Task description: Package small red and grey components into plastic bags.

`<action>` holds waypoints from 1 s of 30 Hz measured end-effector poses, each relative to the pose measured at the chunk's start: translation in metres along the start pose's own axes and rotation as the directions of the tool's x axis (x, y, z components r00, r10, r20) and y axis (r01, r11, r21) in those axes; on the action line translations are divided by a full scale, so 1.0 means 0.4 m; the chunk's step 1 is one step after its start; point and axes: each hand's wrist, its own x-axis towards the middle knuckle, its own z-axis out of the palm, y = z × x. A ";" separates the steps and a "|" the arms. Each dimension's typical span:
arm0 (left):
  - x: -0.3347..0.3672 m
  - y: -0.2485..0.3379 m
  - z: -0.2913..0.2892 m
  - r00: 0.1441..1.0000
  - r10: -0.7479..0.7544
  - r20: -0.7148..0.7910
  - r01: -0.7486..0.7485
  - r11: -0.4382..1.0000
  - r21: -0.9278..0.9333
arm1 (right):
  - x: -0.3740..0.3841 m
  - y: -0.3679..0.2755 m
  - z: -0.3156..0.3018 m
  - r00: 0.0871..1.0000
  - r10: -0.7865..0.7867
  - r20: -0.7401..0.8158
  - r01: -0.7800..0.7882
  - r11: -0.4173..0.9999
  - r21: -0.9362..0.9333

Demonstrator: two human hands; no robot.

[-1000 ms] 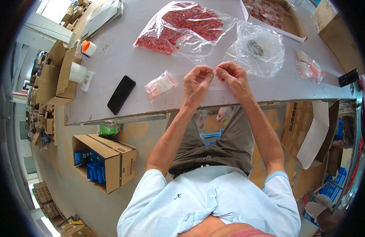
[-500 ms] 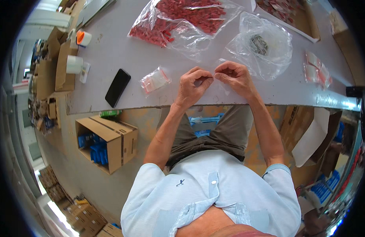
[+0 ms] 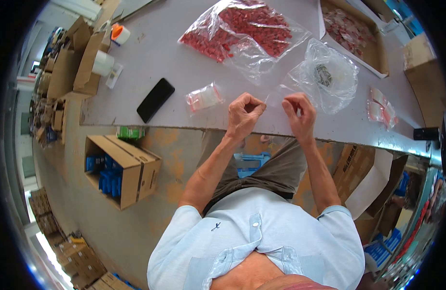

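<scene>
In the head view, step in hand is prob. fine two-handed work on a tiny item. The left hand (image 3: 243,117) has its fingers pinched narrow w/ tips meeting, on what looks like a thin clear sliver (image 3: 266,99), too small to ID. That sliver sits at the fingertips over the bench (image 3: 153,54), nr its front edge (image 3: 184,128). The right hand (image 3: 301,114) is just beside but apart, fingers curled & thumb close in; can't tell if they hold anything. Next move, as I judge it, calls for a light pinch, tips steady & lined up, since the piece looks thin & poss. slippery.

Edges & room: both wrists are over or nr the front edge, so hands shouldn't drift toward the body or small stuff could drop. Small clear pack w/ red stripes (image 3: 203,98) lies just left of the left hand; phone (image 3: 156,100) farther left, nr the edge. Beyond the hands, the big bag of red pieces (image 3: 254,29) limits forward reach; the clear bag w/ greyish metal bits (image 3: 324,75) is close beyond the right hand, so a reach there prob. needs a lift over loose film. Some bare surface btwn that bag & the red-striped packs (image 3: 381,109) at far right. Shallow carton (image 3: 383,67) w/ clear-and-red packets is farther back; its raised wall needs clearing.
</scene>
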 end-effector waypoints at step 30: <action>0.003 -0.009 -0.016 0.947 0.290 0.140 -0.305 0.947 0.101 | -0.017 -0.095 0.098 0.920 0.392 0.034 -0.392 0.920 -0.009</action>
